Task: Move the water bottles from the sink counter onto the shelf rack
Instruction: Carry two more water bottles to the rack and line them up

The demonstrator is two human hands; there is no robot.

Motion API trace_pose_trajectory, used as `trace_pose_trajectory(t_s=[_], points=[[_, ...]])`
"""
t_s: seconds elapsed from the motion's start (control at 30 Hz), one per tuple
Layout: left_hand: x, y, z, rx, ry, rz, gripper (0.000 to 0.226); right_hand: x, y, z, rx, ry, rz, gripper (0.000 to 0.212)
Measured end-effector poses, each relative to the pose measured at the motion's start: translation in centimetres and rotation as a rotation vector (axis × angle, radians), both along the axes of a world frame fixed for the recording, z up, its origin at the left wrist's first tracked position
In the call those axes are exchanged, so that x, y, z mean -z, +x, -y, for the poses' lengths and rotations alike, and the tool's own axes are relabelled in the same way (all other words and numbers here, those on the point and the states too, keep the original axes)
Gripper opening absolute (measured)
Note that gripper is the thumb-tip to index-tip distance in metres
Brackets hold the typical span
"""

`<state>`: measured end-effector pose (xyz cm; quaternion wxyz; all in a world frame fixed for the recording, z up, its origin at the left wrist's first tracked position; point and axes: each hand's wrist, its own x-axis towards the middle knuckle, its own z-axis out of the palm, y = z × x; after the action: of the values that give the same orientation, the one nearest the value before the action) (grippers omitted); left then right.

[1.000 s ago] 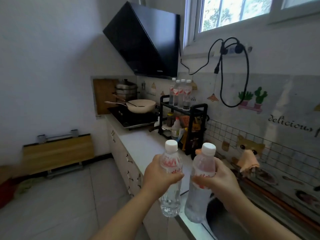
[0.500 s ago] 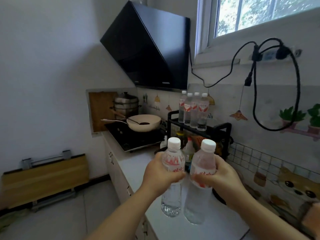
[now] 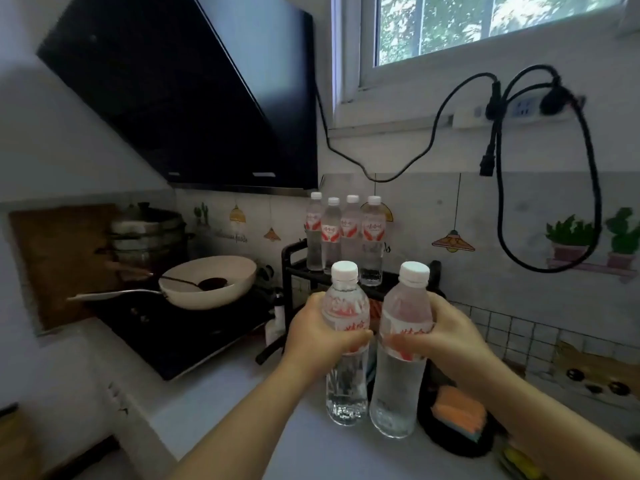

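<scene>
The left hand (image 3: 318, 337) grips a water bottle (image 3: 346, 389) round its red label, upright, white cap on top. The right hand (image 3: 450, 341) grips a second bottle (image 3: 398, 393) the same way, and the two bottles are just beside each other. Whether their bases touch the white desk (image 3: 242, 393) cannot be told. Beyond the hands, four capped bottles (image 3: 349, 233) stand close together on top of the black shelf rack (image 3: 289, 268). Left of the left hand, a cream pan (image 3: 211, 285) sits on the black stove (image 3: 180, 337). Below the right hand lies an orange sponge (image 3: 457, 410).
</scene>
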<state>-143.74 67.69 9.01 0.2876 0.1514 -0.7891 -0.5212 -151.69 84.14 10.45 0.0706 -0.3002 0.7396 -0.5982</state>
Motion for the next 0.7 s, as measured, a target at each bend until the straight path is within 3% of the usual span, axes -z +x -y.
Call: trace_pose_trajectory(t_s=[0.3,0.7], points=[[-1.3,-7.1,7.8,0.261,0.018,-0.023,0.048,-1.7,-3.4,6.1,0.224,-0.045,0.038,0.049],[-4.8,-17.8,10.2,0.416,-0.012,-0.050,0.055,-4.0,-10.5,8.1,0.299,-0.033,-0.026,0.048]])
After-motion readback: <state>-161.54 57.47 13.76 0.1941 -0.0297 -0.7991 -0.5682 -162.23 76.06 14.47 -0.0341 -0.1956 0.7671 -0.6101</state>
